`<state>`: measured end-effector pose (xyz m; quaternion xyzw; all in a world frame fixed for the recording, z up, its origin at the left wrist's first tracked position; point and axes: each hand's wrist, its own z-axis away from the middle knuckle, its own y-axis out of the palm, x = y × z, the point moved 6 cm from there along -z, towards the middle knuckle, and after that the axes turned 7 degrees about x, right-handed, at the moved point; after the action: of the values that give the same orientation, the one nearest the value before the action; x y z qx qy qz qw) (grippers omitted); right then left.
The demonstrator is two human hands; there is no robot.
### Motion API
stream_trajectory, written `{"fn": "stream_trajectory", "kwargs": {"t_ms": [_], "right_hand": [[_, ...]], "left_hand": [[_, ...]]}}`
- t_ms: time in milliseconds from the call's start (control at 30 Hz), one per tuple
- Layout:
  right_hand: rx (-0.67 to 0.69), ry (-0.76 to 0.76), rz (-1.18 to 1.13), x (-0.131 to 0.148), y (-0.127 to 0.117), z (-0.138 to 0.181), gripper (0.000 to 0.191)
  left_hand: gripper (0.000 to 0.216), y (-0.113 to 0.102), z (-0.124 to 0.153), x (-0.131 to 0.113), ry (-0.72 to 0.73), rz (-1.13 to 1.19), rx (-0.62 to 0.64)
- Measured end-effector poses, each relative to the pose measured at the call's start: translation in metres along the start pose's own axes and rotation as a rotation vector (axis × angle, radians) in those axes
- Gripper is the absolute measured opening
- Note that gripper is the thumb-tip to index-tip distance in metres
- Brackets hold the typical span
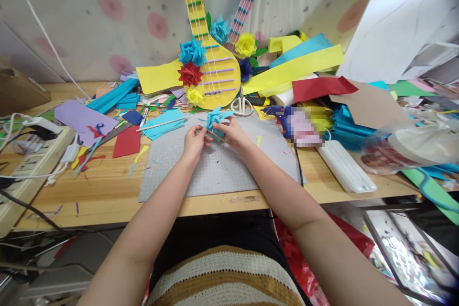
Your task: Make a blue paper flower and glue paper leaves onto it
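Above the grey cutting mat (215, 172), both hands meet at a blue paper flower (214, 117) with pointed petals. My left hand (195, 141) pinches the flower's lower left side, its fingers bent together. My right hand (233, 131) closes on the flower from the other side, and a thin stick (223, 138) shows below its fingers. Left of the hands, another thin stick (161, 124) lies across blue paper pieces (168, 129). White-handled scissors (242, 106) rest just behind my right hand, near the base of a yellow paper guitar (222, 76).
Red, blue and yellow paper flowers (190, 74) decorate the guitar, with a pink guitar neck (247, 0) behind. Purple paper (84, 117) and scraps lie left. Power strips stand at left (32, 172) and right (346, 167). Paper sheets (297, 69) and a plastic-wrapped roll (419, 143) crowd the right.
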<state>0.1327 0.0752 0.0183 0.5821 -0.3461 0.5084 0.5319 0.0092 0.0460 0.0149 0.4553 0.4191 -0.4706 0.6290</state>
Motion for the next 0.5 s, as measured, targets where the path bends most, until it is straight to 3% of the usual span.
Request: {"fn": "stream_trajectory", "kwargs": {"t_ms": [500], "right_hand": [[0.035, 0.007, -0.108, 0.0029, 0.0060, 0.0032, 0.036]], "left_hand": [[0.011, 0.0010, 0.0041, -0.0018, 0.032, 0.028, -0.045]]}}
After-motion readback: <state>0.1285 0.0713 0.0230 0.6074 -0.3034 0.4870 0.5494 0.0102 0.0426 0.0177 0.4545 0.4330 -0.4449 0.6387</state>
